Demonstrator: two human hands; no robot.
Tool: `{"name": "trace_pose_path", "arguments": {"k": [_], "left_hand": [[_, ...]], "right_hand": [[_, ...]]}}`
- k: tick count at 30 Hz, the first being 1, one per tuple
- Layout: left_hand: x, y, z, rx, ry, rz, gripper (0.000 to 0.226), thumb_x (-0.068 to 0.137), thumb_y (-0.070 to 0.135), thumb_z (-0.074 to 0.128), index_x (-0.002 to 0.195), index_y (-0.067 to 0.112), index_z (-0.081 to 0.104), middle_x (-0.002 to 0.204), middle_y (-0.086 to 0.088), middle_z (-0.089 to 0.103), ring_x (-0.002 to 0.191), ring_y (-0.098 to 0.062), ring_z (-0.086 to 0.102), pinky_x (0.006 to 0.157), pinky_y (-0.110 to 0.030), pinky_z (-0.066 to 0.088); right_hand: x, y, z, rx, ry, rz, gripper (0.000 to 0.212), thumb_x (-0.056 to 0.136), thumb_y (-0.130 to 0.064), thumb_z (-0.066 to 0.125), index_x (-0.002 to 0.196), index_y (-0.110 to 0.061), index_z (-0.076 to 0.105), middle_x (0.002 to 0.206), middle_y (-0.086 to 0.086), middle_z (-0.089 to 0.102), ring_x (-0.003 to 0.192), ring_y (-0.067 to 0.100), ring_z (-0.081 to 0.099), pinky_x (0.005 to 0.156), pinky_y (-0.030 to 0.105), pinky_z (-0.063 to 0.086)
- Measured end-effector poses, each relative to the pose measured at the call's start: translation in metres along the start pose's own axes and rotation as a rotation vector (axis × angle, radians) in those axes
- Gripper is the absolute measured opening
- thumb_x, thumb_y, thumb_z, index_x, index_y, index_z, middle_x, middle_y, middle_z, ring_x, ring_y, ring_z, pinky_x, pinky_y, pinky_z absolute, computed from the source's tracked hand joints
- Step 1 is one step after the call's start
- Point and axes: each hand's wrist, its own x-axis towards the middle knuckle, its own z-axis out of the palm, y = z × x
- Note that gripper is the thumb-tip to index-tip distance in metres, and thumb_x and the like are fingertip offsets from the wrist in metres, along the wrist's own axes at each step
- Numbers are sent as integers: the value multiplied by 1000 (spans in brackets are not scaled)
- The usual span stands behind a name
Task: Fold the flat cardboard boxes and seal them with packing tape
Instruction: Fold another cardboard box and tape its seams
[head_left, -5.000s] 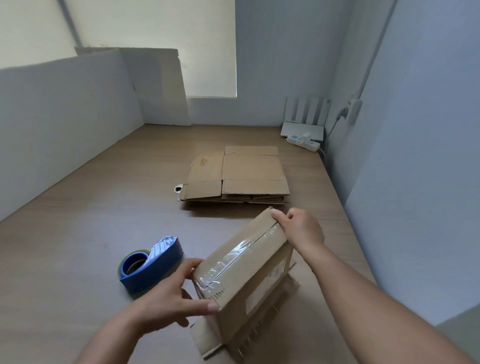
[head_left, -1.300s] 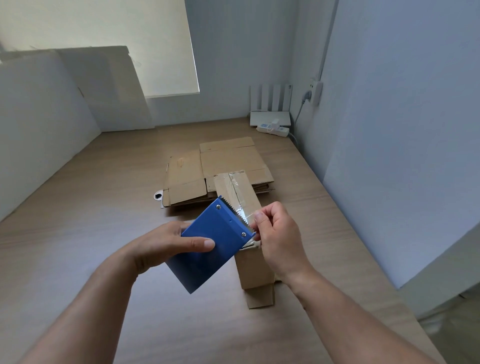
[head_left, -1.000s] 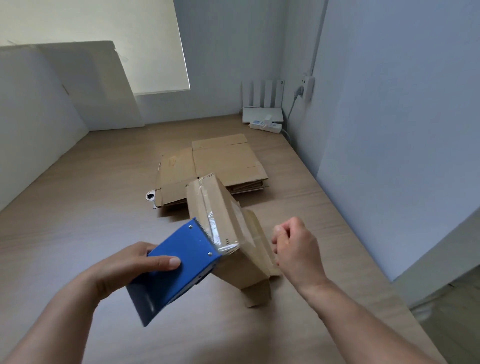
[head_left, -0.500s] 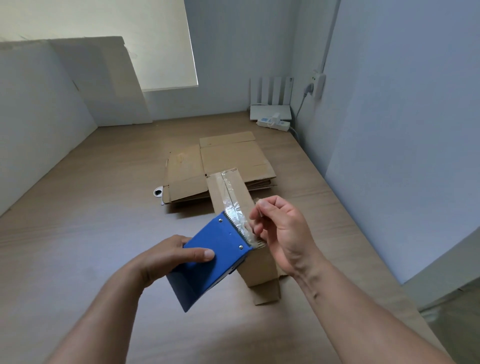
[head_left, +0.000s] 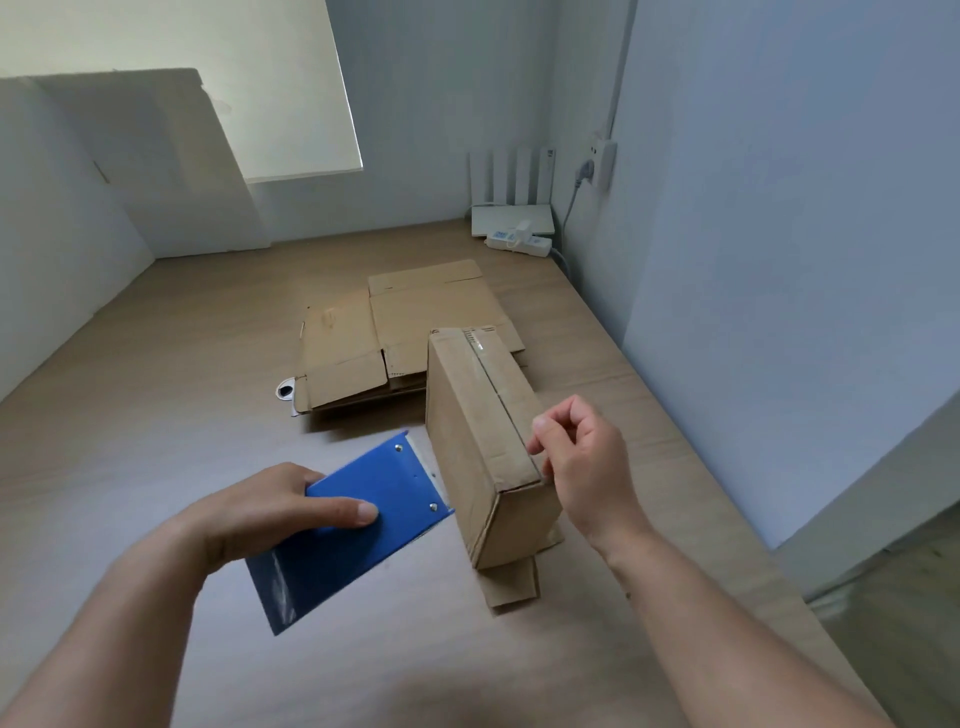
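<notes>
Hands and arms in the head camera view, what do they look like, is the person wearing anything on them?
Both are bare. The left hand and right hand have no gloves, and no rings show. The left forearm and right forearm carry no sleeve, watch or bracelet as far as the picture reaches. The nails that show are short and unpainted.

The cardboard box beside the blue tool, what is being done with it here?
A person is sealing a folded brown cardboard box, which stands on the wooden table. The left hand grips a blue tape dispenser just beside the box. The right hand, fingers curled, is at the box's near top edge, where a strip of clear tape runs along the seam; whether it pinches tape is unclear. A stack of flat cardboard boxes lies behind.
</notes>
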Motion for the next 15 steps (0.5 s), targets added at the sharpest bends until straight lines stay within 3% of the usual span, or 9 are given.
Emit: {"name": "trace_pose_path", "arguments": {"k": [2,5,10,15], "left_hand": [[0,4,3,33,7,-28,104,13,90,64,86,17,69,78,2,73,78,-20,69,71,-29,45],[-2,10,4,76,1,-34,91,22,87,65,83,19,70,77,4,73,78,-17,69,72,-30,44],[-6,17,1,135,-13,-55,97,15,92,61,82,22,71,78,6,73,77,-14,69,74,-30,45],[0,27,11,191,-68,-113,93,18,90,62,84,26,70,80,9,72,81,-13,68,75,-29,46]], "right_hand": [[-1,5,-2,-23,26,-36,23,89,-6,54,68,-14,51,55,-5,55,50,10,46,49,23,40],[-2,7,1,242,2,83,17,85,-10,52,68,-11,50,49,-8,49,52,14,50,53,24,44],[-3,10,7,446,-5,205,25,91,2,41,71,-8,52,59,0,56,45,15,54,55,32,48],[-5,10,6,510,15,201,22,90,-1,43,71,-8,53,56,4,55,43,15,50,47,25,44]]}}
